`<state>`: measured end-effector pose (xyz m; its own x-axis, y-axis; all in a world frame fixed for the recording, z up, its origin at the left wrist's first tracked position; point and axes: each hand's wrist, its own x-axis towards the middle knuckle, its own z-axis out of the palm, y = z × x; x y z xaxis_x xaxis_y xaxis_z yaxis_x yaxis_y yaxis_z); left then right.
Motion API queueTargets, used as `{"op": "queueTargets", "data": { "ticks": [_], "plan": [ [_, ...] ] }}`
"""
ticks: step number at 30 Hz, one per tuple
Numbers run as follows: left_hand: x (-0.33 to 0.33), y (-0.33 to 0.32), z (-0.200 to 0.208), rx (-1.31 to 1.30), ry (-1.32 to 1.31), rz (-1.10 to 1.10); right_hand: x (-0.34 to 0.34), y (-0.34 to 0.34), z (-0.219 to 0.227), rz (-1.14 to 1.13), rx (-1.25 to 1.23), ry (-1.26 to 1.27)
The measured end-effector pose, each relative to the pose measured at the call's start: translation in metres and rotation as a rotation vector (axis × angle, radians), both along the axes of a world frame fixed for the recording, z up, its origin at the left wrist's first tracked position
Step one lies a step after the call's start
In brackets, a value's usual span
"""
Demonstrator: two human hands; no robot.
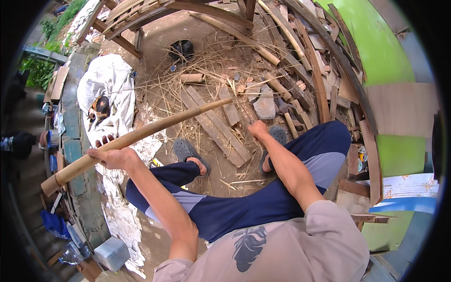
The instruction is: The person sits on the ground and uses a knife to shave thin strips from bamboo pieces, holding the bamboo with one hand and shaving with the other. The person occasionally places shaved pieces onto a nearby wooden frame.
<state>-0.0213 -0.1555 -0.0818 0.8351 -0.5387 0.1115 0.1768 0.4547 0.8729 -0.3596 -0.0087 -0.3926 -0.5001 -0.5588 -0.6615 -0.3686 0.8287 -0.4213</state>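
My left hand [112,156] is wrapped round a long bamboo pole [174,119]. The pole slants across in front of me, its thick cut end low at the left and its thin end up near the middle. My right hand [257,128] is closed in front of my right knee. A thin dark strip seems to run forward from its fingers, too fine to name. Just beyond that hand sits a grey stone block [264,107]. To its right lies a hammer [287,116] with a wooden handle.
Wooden planks [216,127] and bamboo splinters cover the ground between my feet. A calico cat [99,109] lies on a white sheet [108,75] at the left. A slatted wooden bench [136,19] stands at the back. Lumber [319,70] is piled along the right.
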Motion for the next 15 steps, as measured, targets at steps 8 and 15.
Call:
{"op": "queueTargets", "data": {
  "ticks": [8,15],
  "plan": [
    [0.030,0.010,0.019,-0.056,0.206,0.044,-0.005,-0.045,0.131,-0.176,-0.381,-0.379],
    [0.056,0.014,0.004,-0.056,0.589,0.012,-0.049,-0.039,0.227,-0.319,-0.708,-0.220]
  ]
}}
